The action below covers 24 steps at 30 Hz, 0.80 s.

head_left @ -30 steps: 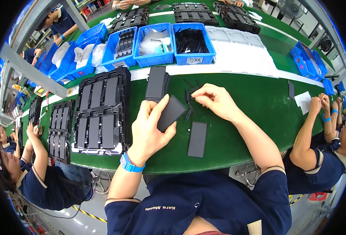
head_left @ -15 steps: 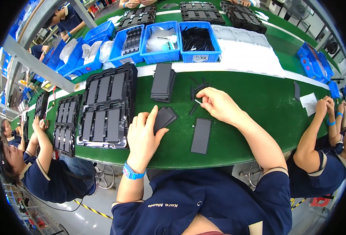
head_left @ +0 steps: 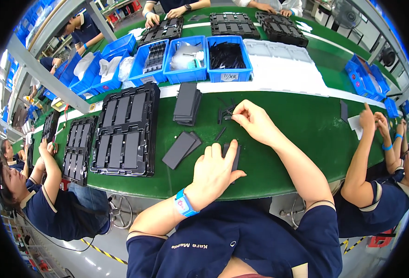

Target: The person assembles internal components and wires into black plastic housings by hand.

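Observation:
My left hand (head_left: 213,172), with a blue band at the wrist, reaches over a dark flat rectangular panel (head_left: 231,156) on the green table and partly hides it. Its fingers are spread; whether they press on the panel is unclear. Thumb and forefinger of my right hand (head_left: 255,123) pinch a thin black strip (head_left: 227,117) at the edge of a loose heap of similar strips (head_left: 222,109). A few overlapping panels (head_left: 180,150) lie left of my left hand. Behind them stands a taller stack of panels (head_left: 186,105).
Black trays filled with panels (head_left: 126,132) lie on the left. Blue bins (head_left: 230,76) line the back, one full of black strips. White trays (head_left: 283,65) lie beside them. Co-workers sit on both sides, one arm (head_left: 359,153) near the right, others across the table.
My left hand has moved right, from the overlapping panels to the single panel. Those panels are now uncovered. My right hand has shifted slightly toward the strip heap, still pinched.

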Available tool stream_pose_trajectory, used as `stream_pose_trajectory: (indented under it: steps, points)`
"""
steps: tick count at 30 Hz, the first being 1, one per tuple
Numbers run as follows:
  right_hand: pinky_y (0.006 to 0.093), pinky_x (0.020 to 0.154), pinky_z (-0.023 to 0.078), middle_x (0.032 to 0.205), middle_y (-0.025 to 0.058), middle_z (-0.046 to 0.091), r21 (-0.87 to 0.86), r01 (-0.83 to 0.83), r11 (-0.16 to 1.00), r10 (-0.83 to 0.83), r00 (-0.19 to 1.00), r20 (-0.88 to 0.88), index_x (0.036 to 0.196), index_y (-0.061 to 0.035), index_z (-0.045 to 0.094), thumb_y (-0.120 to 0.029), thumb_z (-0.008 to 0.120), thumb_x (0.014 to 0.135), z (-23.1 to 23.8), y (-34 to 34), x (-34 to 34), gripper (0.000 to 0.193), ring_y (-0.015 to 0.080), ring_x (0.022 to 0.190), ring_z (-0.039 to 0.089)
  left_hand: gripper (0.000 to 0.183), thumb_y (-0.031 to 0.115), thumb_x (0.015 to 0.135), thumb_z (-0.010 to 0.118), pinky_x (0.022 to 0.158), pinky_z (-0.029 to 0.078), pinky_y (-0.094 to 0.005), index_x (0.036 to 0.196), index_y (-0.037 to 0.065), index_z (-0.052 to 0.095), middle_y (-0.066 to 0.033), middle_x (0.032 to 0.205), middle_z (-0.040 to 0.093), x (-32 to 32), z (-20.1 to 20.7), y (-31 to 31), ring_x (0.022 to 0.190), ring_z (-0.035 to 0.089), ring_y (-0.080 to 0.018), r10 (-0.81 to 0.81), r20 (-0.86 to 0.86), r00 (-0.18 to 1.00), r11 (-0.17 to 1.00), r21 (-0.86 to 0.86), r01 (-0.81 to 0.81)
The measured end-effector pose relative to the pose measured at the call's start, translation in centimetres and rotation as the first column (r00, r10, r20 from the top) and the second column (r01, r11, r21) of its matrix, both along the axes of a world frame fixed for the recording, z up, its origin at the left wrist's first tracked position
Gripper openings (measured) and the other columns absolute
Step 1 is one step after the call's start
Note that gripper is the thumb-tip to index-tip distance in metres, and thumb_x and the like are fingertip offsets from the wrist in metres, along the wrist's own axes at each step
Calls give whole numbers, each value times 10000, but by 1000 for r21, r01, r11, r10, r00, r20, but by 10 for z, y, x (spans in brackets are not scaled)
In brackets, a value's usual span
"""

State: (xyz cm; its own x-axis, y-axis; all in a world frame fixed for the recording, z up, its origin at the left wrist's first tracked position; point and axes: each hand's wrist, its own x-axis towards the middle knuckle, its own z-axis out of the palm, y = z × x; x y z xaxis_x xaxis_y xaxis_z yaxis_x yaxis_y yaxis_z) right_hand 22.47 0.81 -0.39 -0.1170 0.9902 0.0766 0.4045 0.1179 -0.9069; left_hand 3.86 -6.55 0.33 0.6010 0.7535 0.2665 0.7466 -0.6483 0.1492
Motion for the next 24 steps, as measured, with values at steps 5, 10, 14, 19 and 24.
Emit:
stream_pose_trajectory:
  steps: [5,10,14,19,24]
  points:
    - [226,620,471,845,30,618,-48,-19,999,-1,922,-386,998,-12,600,-61,654,870,3,4,8,147,74,706,554,823,413,673,792,636,514,-350,1353,108,442,-104,896,501,-7,6,15,836,578,-243,-58,-36,998,987,-152,52]
    - [229,645,502,863,37,637,-150,-61,987,-27,853,-521,1064,6,631,-71,686,848,1,8,13,236,87,715,585,783,242,765,743,703,521,-406,1420,110,336,-148,947,524,-5,14,26,859,599,-332,-226,39,973,885,-410,222]
    - [248,644,533,848,55,652,-169,-81,982,-39,794,-606,1012,8,643,-94,692,850,-3,9,14,197,109,706,618,766,156,780,695,793,516,-418,1437,95,306,-189,1147,543,-5,11,37,997,594,-362,-185,140,973,871,-436,229]
    - [244,571,519,806,57,658,-183,-126,975,-3,817,-577,989,14,657,-107,707,838,-3,9,18,199,98,644,604,849,138,717,763,941,481,-384,1433,58,313,-219,1292,523,-18,14,53,1135,575,-351,60,415,908,903,-411,128]
    - [227,572,493,827,56,661,-212,-122,970,5,877,-481,986,16,664,-105,704,840,7,2,4,194,88,637,582,803,101,710,756,859,518,-367,1410,68,365,-188,1169,591,-21,6,53,1028,628,-323,98,472,876,951,-303,57]
